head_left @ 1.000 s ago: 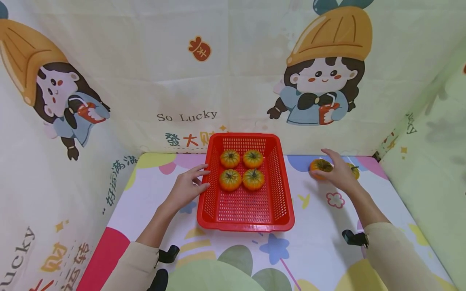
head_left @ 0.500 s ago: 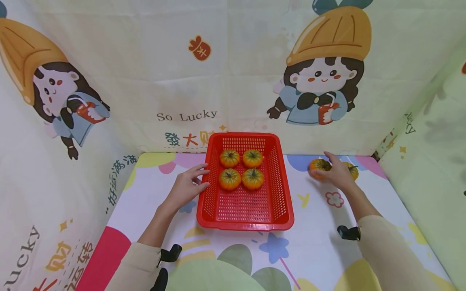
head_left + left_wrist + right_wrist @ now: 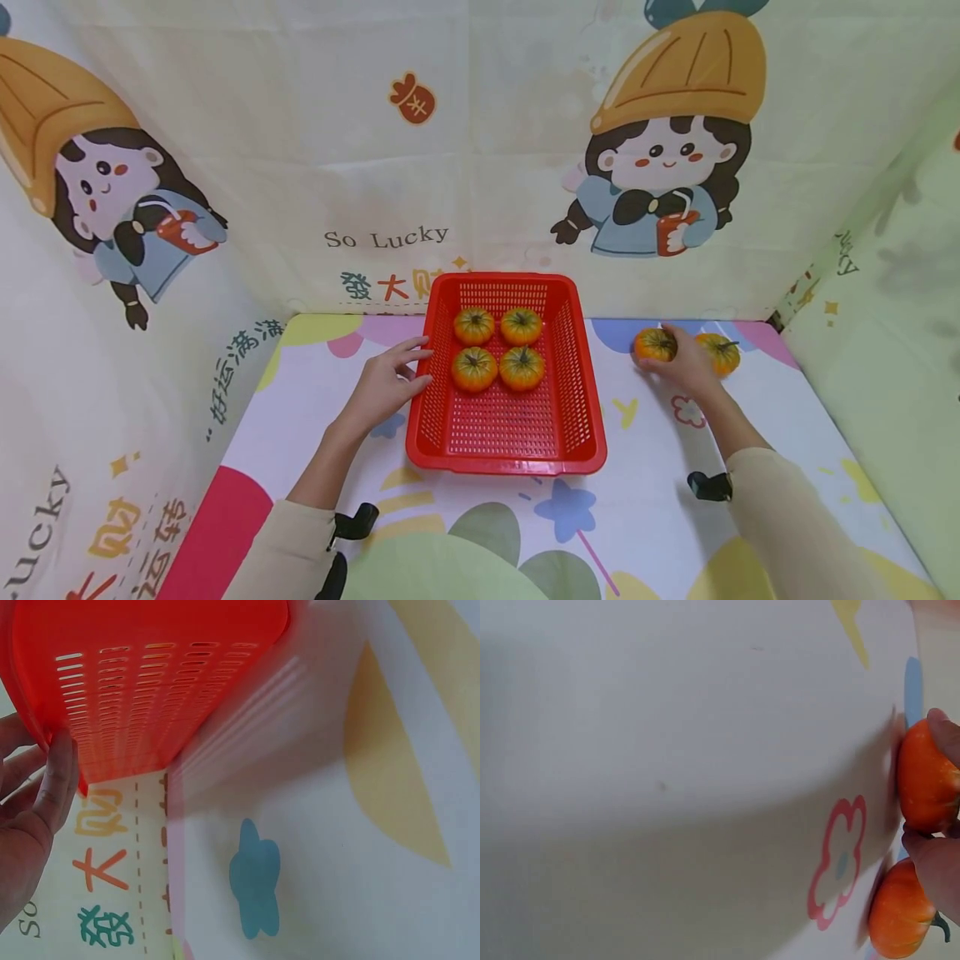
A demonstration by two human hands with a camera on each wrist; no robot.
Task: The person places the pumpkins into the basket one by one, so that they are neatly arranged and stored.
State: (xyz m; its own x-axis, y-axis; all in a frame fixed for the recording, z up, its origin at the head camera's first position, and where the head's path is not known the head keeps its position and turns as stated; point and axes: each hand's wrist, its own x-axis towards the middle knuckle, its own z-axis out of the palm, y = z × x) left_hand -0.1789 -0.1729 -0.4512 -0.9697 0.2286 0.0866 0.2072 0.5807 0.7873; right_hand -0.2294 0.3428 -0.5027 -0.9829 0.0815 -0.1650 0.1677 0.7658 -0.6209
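Held pumpkin (image 3: 652, 342) partly behind right hand (image 3: 690, 367)

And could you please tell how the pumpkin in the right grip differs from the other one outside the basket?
The gripped pumpkin is held by the right grip; the loose pumpkin lies on the table, unheld. The gripped pumpkin is nearer the red basket, the loose pumpkin farther right. In the head view, the gripped pumpkin is partly covered, while the loose pumpkin shows its stem pointing right. Both are orange.
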